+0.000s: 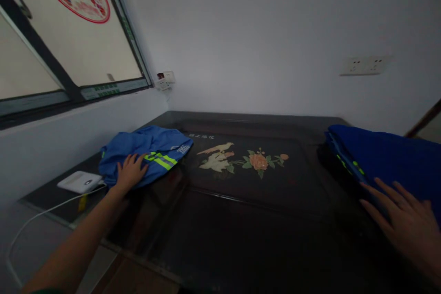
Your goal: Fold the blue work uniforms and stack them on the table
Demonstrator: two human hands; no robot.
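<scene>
On the left of the dark table lies a crumpled blue garment (138, 140) with yellow-green and silver reflective strips and some white lettering. My left hand (131, 172) rests on its near side, fingers spread and bent slightly over the cloth. At the far right a flatter stack of folded blue cloth (396, 154) shows a few yellow-green strips along its left edge. My right hand (404, 213) lies against the near edge of this stack, its fingers stretched out. Neither hand grips anything that I can see.
The dark table (234, 229) bears a bird-and-flower picture (258, 162) in its middle. A white device (80, 182) with a white cable (51, 211) lies at the left edge. A window (103, 64) and wall sockets (365, 65) are behind.
</scene>
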